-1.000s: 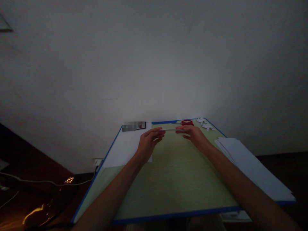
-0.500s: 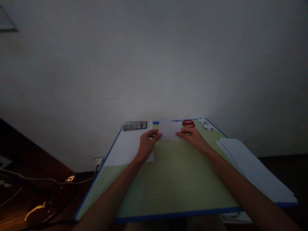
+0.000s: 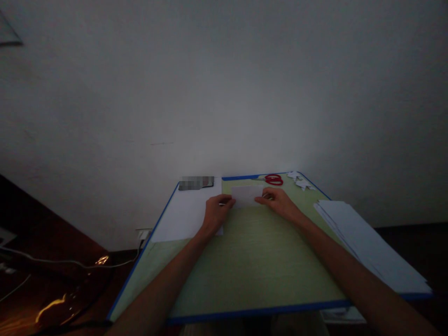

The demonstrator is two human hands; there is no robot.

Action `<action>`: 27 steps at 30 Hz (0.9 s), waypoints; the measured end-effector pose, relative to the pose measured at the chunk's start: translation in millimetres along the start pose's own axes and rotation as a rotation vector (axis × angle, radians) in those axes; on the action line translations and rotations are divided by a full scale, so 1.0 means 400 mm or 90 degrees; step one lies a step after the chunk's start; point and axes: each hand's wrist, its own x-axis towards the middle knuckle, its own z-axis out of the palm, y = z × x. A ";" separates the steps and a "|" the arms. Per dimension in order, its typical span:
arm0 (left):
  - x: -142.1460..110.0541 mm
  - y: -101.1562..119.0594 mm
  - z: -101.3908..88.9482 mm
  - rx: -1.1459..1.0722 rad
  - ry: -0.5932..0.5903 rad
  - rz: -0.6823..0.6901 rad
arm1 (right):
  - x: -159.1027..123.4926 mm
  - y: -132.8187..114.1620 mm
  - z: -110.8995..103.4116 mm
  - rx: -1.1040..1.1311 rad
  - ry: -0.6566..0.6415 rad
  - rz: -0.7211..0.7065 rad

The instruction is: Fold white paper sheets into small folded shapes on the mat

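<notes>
Between my two hands is a small white sheet of paper [image 3: 246, 196], held over the far part of the table. My left hand [image 3: 217, 211] pinches its left edge, thumb toward me. On the opposite edge, my right hand [image 3: 278, 201] grips it with thumb and fingers. The sheet looks short and wide, its top edge below the table's far rim; whether it is bent over or tilted I cannot tell. Just beyond it lie red-handled scissors [image 3: 274, 179], their blades pointing left.
The table [image 3: 259, 261] is pale green with a blue edge. A larger white sheet [image 3: 182, 214] and a phone [image 3: 206, 182] lie at left. Cut paper pieces [image 3: 301, 183] sit at the far right corner, a paper stack [image 3: 371, 242] along the right side. A wall stands behind.
The held paper has come down and its visible height has shrunk, uncovering the scissors' blades and the table's far edge. Both hands have lowered slightly toward me, still gripping its sides.
</notes>
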 end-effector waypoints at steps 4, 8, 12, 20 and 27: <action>0.000 0.002 -0.001 -0.009 0.005 -0.017 | 0.000 0.002 -0.005 -0.039 -0.006 -0.034; 0.000 0.004 -0.002 0.009 0.001 0.000 | 0.000 0.004 -0.009 -0.050 0.000 -0.051; 0.001 0.003 -0.001 0.054 0.009 0.031 | 0.001 0.009 -0.011 -0.055 -0.001 -0.060; 0.002 0.004 0.004 0.093 0.003 0.049 | 0.000 0.013 -0.015 -0.052 -0.026 -0.056; 0.016 0.000 -0.050 0.174 -0.219 0.223 | -0.021 -0.010 -0.032 -0.018 -0.248 -0.113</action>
